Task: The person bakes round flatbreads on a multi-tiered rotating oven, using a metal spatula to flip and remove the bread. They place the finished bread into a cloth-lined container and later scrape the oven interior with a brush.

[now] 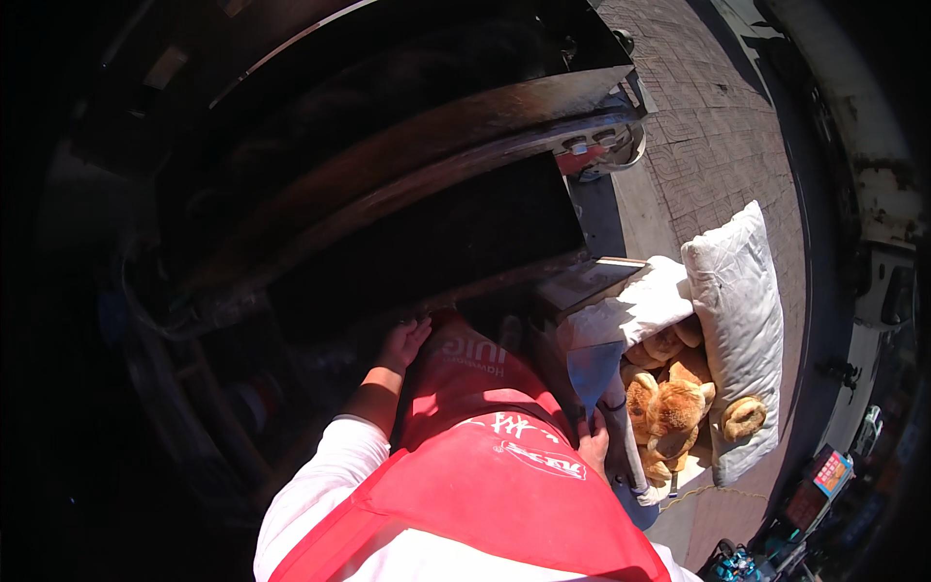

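My left hand (409, 343) is in shadow beside the red apron (494, 451), near the front edge of a dark, wide metal oven or griddle (429, 254). Its fingers look spread, with nothing visible in them. Lower right of it, my right hand (595, 442) is at the apron's side, its fingertips at the lower tip of a blue sheet, cloth or plastic (595, 367). Whether it grips the sheet cannot be told. Right beside this hand, a cloth-lined container (634, 436) holds several browned round breads (673, 407). One bread ring (743, 418) lies on a long white cushion (738, 305).
A box with a flat top (593, 282) and a white cloth (651, 309) adjoin the breads. Knobs (576, 145) and a round pail-like container (629, 153) are at the appliance's right end. Beyond are paving (705, 145), a road and parked vehicles. The left side is very dark.
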A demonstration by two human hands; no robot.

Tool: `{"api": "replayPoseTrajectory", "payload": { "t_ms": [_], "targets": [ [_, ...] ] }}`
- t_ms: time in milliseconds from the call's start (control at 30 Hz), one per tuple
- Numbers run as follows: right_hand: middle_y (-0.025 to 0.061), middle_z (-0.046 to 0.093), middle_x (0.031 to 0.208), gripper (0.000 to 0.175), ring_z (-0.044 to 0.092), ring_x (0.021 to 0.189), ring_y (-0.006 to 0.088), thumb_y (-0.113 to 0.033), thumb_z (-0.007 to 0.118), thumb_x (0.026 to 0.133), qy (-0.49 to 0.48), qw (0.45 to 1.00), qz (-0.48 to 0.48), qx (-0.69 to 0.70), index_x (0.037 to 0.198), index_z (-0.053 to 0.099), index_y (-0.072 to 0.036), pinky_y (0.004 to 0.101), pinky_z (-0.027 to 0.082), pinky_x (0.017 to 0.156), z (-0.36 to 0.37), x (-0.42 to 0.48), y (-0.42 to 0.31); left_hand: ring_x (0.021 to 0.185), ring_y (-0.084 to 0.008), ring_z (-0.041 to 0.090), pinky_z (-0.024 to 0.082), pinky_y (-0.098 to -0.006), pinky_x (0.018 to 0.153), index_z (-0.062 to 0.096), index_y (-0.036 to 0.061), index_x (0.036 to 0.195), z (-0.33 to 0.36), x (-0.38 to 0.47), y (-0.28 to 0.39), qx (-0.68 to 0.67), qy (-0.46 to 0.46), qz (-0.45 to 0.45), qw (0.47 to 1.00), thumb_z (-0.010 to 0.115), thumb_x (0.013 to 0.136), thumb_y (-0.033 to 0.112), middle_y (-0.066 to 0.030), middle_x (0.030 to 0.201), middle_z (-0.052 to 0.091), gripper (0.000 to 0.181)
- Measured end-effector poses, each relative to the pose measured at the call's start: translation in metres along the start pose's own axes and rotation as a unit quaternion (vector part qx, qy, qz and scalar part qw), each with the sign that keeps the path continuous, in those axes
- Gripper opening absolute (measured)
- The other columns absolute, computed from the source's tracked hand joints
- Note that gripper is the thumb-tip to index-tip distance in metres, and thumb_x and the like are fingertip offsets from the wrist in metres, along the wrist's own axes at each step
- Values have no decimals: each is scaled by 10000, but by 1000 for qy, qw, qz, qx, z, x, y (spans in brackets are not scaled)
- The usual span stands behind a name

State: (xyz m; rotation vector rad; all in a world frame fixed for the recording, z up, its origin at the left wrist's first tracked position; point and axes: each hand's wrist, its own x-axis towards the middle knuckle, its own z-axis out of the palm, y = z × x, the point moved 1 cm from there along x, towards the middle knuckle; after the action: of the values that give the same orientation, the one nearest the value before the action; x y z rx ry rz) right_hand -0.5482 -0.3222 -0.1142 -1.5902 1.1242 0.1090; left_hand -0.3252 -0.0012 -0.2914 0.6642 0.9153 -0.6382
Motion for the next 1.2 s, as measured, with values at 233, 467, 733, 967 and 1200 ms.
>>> {"api": "replayPoseTrajectory", "payload": {
  "t_ms": [233,467,733,967,1200],
  "targets": [
    [35,463,539,255,434,489,113,-259,445,821,-12,998,57,-5,840,560,-32,269,367,480,114,96,-29,1071,-309,420,365,-421,902,392,-11,1088,29,-20,5,-6,33,-21,999,435,787,30,-187,1085,469,306],
    [62,522,556,288,486,528,129,-291,476,811,32,994,3,-108,836,577,-22,299,394,529,149,130,-58,1025,-281,471,372,-422,890,493,34,987,52,-2,39,-30,-46,-8,998,464,758,16,-133,1072,505,231],
    [23,492,525,347,458,434,125,-354,468,801,-39,996,-47,-72,719,565,-32,280,342,421,204,207,-132,1034,-247,459,349,-407,904,515,68,909,77,78,104,-59,-106,45,992,505,750,18,-97,1071,511,167],
    [-28,428,555,195,376,419,57,-296,518,792,16,972,103,213,702,493,-124,181,270,349,211,174,-156,1055,-232,443,292,-397,917,300,122,1222,79,57,120,181,-6,6,983,512,793,182,-68,1185,430,482],
    [-7,441,572,238,360,435,42,-309,520,799,110,965,-102,217,786,531,-72,190,269,368,106,280,-250,955,-223,499,410,-335,777,365,126,1177,9,6,115,318,101,20,943,533,774,233,-72,1098,481,450]
  ]
}}
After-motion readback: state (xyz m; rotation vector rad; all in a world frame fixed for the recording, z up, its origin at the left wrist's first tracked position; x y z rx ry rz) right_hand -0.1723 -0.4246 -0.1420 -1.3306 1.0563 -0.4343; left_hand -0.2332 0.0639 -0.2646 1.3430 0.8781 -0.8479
